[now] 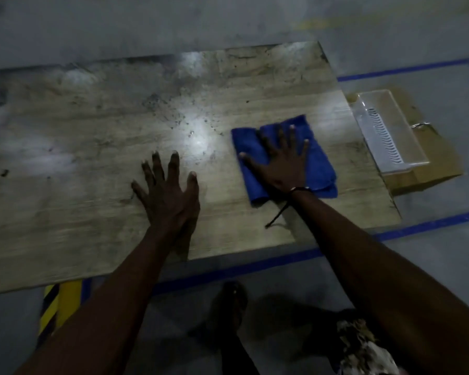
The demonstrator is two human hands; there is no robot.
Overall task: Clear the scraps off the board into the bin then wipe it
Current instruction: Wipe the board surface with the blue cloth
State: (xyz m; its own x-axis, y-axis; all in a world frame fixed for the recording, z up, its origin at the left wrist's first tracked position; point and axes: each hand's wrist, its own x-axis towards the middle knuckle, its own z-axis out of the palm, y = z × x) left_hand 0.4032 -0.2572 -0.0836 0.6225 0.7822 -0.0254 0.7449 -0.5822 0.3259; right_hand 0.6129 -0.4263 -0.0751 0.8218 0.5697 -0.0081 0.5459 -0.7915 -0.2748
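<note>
A big flat wooden board (92,147) with a pale grain lies on the grey floor (431,266). The right hand (284,161) lies flat on a folded blue cloth (317,169), which rests on the right part of the board. Its fingers (291,136) are straight and spread wide, pressing down on the cloth, not curled round it. The left hand (168,196) lies flat on the bare board, just left of the cloth. Its fingers are straight and spread too, and hold nothing. Small dark scraps (179,115) and specks dot the middle of the board, beyond the two hands. A clear plastic bin (390,131) sits just past the right edge of the board, on a flat piece of brown cardboard (433,163). Blue tape lines (255,269) run along the floor near the board.
</note>
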